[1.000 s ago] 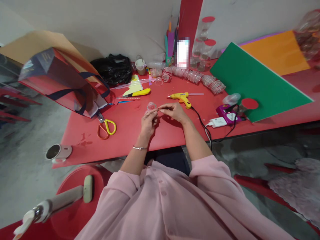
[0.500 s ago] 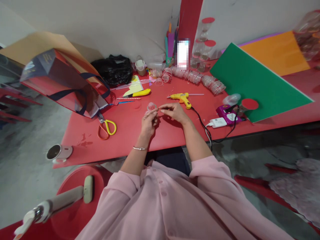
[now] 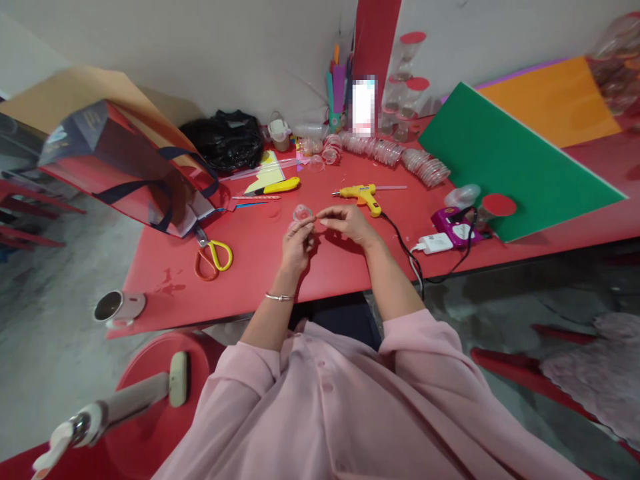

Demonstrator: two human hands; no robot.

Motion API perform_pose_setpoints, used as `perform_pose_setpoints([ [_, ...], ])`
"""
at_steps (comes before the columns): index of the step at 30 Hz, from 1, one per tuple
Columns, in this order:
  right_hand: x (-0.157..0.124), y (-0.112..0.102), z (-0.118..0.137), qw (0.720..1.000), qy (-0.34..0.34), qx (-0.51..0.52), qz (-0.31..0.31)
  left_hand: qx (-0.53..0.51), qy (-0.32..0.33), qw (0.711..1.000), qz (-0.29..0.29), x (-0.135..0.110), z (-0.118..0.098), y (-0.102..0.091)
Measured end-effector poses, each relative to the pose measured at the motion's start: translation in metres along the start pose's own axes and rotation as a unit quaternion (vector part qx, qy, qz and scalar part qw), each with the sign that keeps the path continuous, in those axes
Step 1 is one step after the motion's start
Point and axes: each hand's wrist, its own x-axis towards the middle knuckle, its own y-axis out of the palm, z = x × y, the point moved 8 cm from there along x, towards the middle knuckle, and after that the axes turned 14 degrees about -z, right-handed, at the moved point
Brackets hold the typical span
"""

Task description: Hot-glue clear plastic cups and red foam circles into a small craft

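Observation:
Over the middle of the red table (image 3: 350, 267) my two hands meet in a pinch. My left hand (image 3: 298, 244), with a bangle on its wrist, has its fingers closed on something small that I cannot make out. My right hand (image 3: 349, 223) pinches toward the same spot from the right. A small clear round lid (image 3: 302, 213) lies on the table just beyond my left fingertips. The yellow glue gun (image 3: 364, 195) rests just past my right hand.
Yellow and orange scissors (image 3: 213, 256) lie to the left beside a red and navy bag (image 3: 125, 167). A yellow cutter (image 3: 278, 187), a black bag (image 3: 227, 138), rows of clear lids (image 3: 395, 155), a green sheet (image 3: 505, 160), a white charger (image 3: 435, 244) and a cup (image 3: 117, 307) surround them.

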Motion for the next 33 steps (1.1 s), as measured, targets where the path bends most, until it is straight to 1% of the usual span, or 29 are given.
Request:
perform_pose_setpoints([
  [9, -0.003, 0.001, 0.0033, 1.0, 0.02, -0.012, 0.006, 0.016, 0.0, 1.0, -0.012, -0.0007, 0.0002, -0.0003],
  [17, 0.0023, -0.0018, 0.0016, 0.999, -0.01, 0.04, -0.02, 0.022, -0.005, 1.0, -0.022, -0.0018, -0.0012, -0.0004],
  [21, 0.0014, -0.0008, -0.0004, 1.0, 0.001, 0.023, -0.012, 0.019, 0.0, 1.0, -0.016, -0.0001, 0.0004, -0.0011],
  [26, -0.0012, -0.0003, 0.0031, 1.0, 0.002, 0.008, -0.01, 0.01, 0.009, 1.0, -0.004, 0.0016, 0.0021, -0.0013],
  [30, -0.0036, -0.0002, 0.0053, 1.0, 0.012, -0.01, -0.012, 0.009, 0.005, 1.0, -0.005, 0.0011, 0.0018, -0.0007],
  [33, -0.0045, -0.0004, 0.0092, 1.0, 0.003, -0.011, -0.015, 0.009, 0.0, 1.0, -0.009, -0.0004, 0.0006, 0.0006],
])
